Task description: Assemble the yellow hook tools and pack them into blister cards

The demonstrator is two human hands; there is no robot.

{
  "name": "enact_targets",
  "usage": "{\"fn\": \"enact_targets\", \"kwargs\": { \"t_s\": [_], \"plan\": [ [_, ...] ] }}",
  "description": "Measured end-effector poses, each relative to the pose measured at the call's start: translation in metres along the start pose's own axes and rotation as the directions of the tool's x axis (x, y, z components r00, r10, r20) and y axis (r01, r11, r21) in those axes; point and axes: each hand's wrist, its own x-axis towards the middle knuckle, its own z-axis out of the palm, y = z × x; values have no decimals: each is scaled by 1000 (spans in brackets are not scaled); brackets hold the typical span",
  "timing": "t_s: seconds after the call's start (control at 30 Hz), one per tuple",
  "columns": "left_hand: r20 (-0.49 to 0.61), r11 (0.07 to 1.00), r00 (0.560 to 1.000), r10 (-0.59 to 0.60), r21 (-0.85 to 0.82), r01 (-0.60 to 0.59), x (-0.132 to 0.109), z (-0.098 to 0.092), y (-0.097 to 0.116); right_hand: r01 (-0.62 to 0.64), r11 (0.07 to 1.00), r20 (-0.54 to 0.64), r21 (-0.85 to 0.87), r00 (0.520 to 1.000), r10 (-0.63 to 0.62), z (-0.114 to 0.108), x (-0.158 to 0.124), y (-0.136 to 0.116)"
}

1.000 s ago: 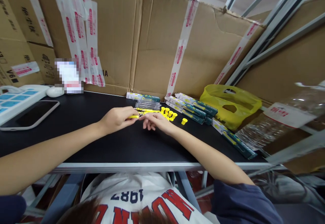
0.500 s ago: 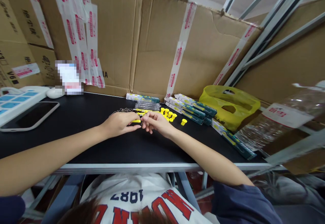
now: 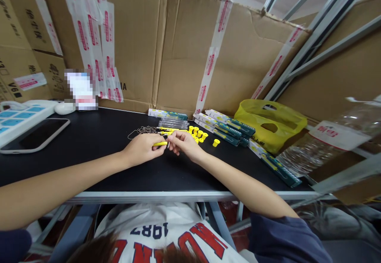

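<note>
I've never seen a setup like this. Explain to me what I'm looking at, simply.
There is no machine here: these are a person's two bare hands, seen from a camera worn on that person's head, looking forward and down.

The left hand holds a slim yellow piece. The right hand is close to its end; a small shiny bit shows at the fingertips, too small to identify.

On the black tabletop, beyond the hands, lie bent wires, clear tubes and yellow caps. Printed boxes and a yellow bag are on the right, with a large clear bottle; a phone lies on the left.
</note>
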Motion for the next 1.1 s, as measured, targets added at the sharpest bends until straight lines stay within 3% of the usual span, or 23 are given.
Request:
{"fn": "enact_targets", "kwargs": {
  "t_s": [0.27, 0.4, 0.47, 0.53, 0.63, 0.7, 0.93, 1.1],
  "plan": [
    [27, 995, 999, -43, -90, 45, 2, 2, 4, 79, 993, -4, -91, 997, -80, 6, -2, 2],
    [22, 973, 990, -140, -182, 141, 3, 1, 0, 125, 954, -6, -271, 991, -131, 0, -3, -1],
    [23, 947, 976, -219, -235, 218, 4, 0, -3, 238, 850, 7, -470, 964, -266, -5, -5, -3],
    [55, 920, 963, -265, -283, 270, 5, -2, -5, 365, 641, 112, -676, 910, -400, -8, -8, -4],
    [136, 899, 961, -241, -341, 274, 6, -3, -7, 483, 330, 319, -811, 838, -443, -9, -10, -3],
    [179, 893, 962, -205, -369, 259, 7, -3, -6, 513, 230, 379, -827, 811, -445, -8, -11, -2],
    [305, 856, 937, -168, -427, 292, 7, -4, -4, 514, 93, 423, -853, 784, -454, -8, -9, 0],
    [354, 816, 924, -145, -485, 314, 5, -1, -4, 537, 129, 433, -834, 780, -451, -10, -9, 3]
  ]
}}
